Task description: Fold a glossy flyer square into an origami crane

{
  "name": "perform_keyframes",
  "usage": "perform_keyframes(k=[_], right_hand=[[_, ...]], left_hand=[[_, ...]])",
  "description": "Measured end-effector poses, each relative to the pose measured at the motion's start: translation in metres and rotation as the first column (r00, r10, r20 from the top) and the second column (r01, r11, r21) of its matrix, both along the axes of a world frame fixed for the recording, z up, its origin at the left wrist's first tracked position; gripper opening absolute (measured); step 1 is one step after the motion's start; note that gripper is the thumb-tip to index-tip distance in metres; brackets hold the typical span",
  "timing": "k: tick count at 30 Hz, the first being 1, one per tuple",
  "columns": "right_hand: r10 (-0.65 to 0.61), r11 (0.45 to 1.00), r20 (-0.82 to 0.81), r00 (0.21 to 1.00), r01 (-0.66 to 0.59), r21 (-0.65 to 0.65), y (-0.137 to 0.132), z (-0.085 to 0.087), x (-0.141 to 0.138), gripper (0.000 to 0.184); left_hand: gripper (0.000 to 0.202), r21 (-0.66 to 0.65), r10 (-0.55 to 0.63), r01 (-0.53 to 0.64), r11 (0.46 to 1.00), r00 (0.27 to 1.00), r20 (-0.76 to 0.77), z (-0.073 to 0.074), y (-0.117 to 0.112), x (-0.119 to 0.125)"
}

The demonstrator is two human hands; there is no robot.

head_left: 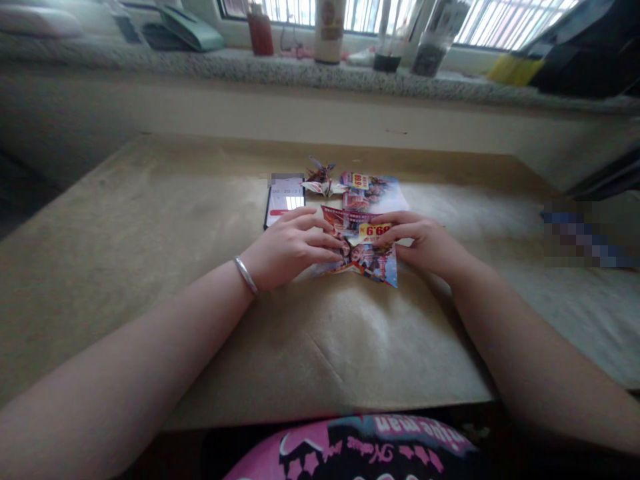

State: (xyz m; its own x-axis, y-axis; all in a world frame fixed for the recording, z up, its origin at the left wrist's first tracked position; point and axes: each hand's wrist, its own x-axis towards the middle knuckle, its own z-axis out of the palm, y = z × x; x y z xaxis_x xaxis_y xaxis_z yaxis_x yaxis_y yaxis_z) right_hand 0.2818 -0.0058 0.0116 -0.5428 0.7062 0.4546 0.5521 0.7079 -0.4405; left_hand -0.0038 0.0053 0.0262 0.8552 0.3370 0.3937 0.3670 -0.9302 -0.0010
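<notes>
Counter [150, 320], brown-surfaced, carries every item I have within reach; a speckled stone sill [200, 60] runs beyond it. My left grip [287, 250] is loosely spread, fingers laid across the left part of a printed paper [357, 252]; its thumb is hidden, so I cannot tell whether it pinches. My right grip [425, 243] is half curled, fingertips touching the paper's right part; a firm hold cannot be confirmed. The paper sits between both, creased and pointed at its corners, with a yellow label. A second printed sheet [375, 195] lies just behind. A phone [286, 195] lies beyond my left fingers. Small folded pieces [325, 188] sit between phone and sheet. A silver bracelet [245, 275] circles my left wrist.
</notes>
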Motion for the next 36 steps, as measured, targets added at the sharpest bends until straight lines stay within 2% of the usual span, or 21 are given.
perform_keyframes(k=[3, 8, 12, 15, 18, 21, 27, 32, 36], right_hand=[[-0.020, 0.999, 0.023, 1.000, 0.020, -0.028, 0.002, -0.005, 0.003, 0.024], [0.006, 0.999, 0.093, 0.996, -0.001, -0.052, 0.002, -0.004, 0.005, 0.029], [0.025, 0.999, 0.116, 0.993, -0.019, -0.046, 0.003, -0.003, 0.008, 0.029], [0.054, 0.997, 0.112, 0.992, -0.048, -0.052, 0.003, -0.002, 0.009, 0.027], [0.069, 0.996, 0.094, 0.993, -0.064, -0.055, 0.003, -0.001, 0.010, 0.023], [0.070, 0.997, 0.104, 0.992, -0.064, -0.052, 0.003, 0.001, 0.010, 0.020], [0.087, 0.995, 0.172, 0.981, -0.077, -0.063, 0.000, 0.005, 0.003, 0.021], [0.095, 0.995, 0.266, 0.959, -0.083, -0.054, -0.005, 0.008, -0.008, 0.023], [0.080, 0.996, 0.268, 0.960, -0.065, -0.064, -0.007, 0.009, -0.009, 0.022]], left_hand=[[0.028, -0.021, 0.029, -0.031, 0.999, 0.997, -0.075, 0.002, 0.003, -0.006], [0.029, -0.096, -0.041, 0.023, 0.995, 0.981, -0.188, 0.005, 0.005, -0.008], [0.030, -0.135, -0.053, 0.030, 0.990, 0.983, -0.175, 0.005, 0.004, -0.006], [0.033, -0.130, 0.019, -0.040, 0.991, 0.987, -0.162, 0.003, -0.001, -0.005], [0.035, -0.066, 0.114, -0.127, 0.990, 0.980, -0.165, 0.000, -0.008, -0.002], [0.040, 0.006, 0.159, -0.161, 0.987, 0.974, -0.162, -0.002, -0.016, 0.004], [0.030, 0.019, 0.284, -0.284, 0.959, 0.950, -0.133, -0.002, -0.030, 0.017], [0.028, 0.041, 0.196, -0.193, 0.980, 0.972, -0.128, 0.001, -0.034, 0.021], [0.027, 0.078, 0.149, -0.138, 0.987, 0.976, -0.158, 0.002, -0.031, 0.020]])
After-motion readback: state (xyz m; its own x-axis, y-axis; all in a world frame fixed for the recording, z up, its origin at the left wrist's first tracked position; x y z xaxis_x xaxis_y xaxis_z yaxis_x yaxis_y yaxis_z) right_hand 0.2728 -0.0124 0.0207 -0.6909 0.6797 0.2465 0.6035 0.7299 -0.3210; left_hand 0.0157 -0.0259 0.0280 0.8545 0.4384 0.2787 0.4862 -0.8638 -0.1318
